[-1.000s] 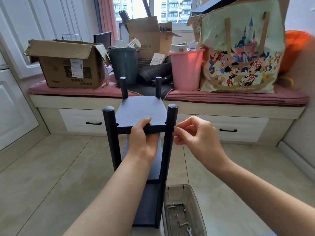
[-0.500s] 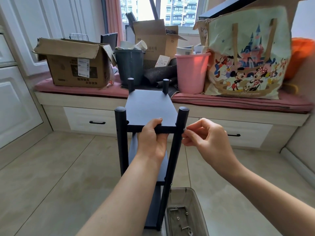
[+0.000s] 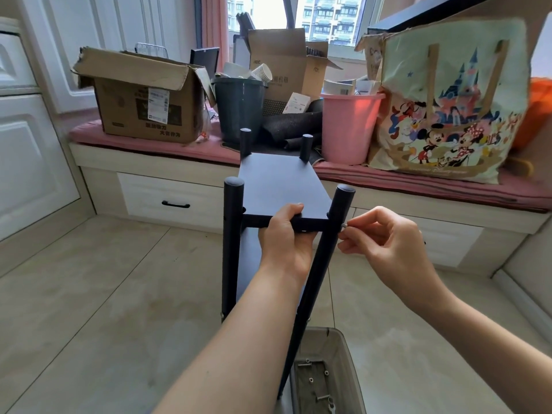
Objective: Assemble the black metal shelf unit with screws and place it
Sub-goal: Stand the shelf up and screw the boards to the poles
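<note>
Left hand (image 3: 285, 234) grips the near edge of the top panel (image 3: 279, 186) of the shelf (image 3: 280, 222), thumb on the upper face, fingers curled beneath; right hand (image 3: 385, 237) pinches a small silver screw (image 3: 344, 225) between thumb and fingertips, its tip against the outer side of the near right post (image 3: 334, 222) at panel height; the shelf stands upright on the tiled floor (image 3: 104, 294), four round posts rising above the panel, near left post (image 3: 231, 234) opposite, two shorter-looking far posts at the back edge; a lower panel shows behind the left forearm; just right of the shelf's foot, a grey tray (image 3: 343, 354) holding loose screws and small fittings; beyond the shelf, a window bench (image 3: 179, 162) with drawers and a pink cushion; on it, from left, a cardboard box (image 3: 143, 97), a dark bin (image 3: 240, 112), a pink bucket (image 3: 348, 127), and a printed tote bag (image 3: 448, 100).
</note>
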The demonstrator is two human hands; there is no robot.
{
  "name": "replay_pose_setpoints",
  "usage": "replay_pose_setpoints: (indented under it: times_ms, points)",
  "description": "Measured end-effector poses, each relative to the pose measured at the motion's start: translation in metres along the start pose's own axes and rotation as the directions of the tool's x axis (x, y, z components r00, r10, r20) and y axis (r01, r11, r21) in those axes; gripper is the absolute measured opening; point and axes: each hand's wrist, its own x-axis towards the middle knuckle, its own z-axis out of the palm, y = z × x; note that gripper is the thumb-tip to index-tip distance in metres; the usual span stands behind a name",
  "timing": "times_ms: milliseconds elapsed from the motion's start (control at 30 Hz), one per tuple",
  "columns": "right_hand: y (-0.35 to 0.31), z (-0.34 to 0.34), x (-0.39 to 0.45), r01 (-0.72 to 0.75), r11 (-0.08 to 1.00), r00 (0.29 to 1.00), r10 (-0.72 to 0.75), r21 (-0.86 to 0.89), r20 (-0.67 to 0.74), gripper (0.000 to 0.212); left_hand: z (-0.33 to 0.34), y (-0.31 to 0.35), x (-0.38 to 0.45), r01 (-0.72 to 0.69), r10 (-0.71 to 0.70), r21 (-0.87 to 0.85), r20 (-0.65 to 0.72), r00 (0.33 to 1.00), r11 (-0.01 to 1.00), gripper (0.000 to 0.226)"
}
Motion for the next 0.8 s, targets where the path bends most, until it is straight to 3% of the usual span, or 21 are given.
replay_pose_setpoints:
  times_ms: [133,333,533,633,800]
  points:
    - [-0.0002,0.0002,0.0014,0.029,0.999,1.000,-0.029,-0.041,0.009,0.011,-0.0004,0.0002,0.0010,0.023,-0.023,-0.010,0.011,1.000,1.000,0.025]
    - [-0.0017,0.0004,0.0008,0.194,0.944,0.981,-0.188,-0.266,0.047,0.012,-0.0023,0.0017,0.0010,0.050,-0.049,-0.030,0.027,0.998,0.998,0.026]
    - [-0.0002,-0.0016,0.0060,0.028,0.999,0.998,-0.026,-0.032,0.051,0.014,-0.0044,0.0038,0.0004,0.046,-0.045,-0.015,0.070,0.997,0.999,0.019]
    - [-0.0005,-0.0006,0.0040,0.056,0.998,0.998,-0.054,-0.041,0.045,0.014,-0.0041,0.0047,0.0005,0.031,-0.030,-0.001,0.087,0.996,1.000,0.014]
    - [0.0000,0.0020,0.0014,0.147,0.979,0.989,-0.145,-0.143,0.021,0.013,-0.0055,0.0055,0.0011,0.002,-0.005,0.027,0.121,0.993,1.000,0.031]
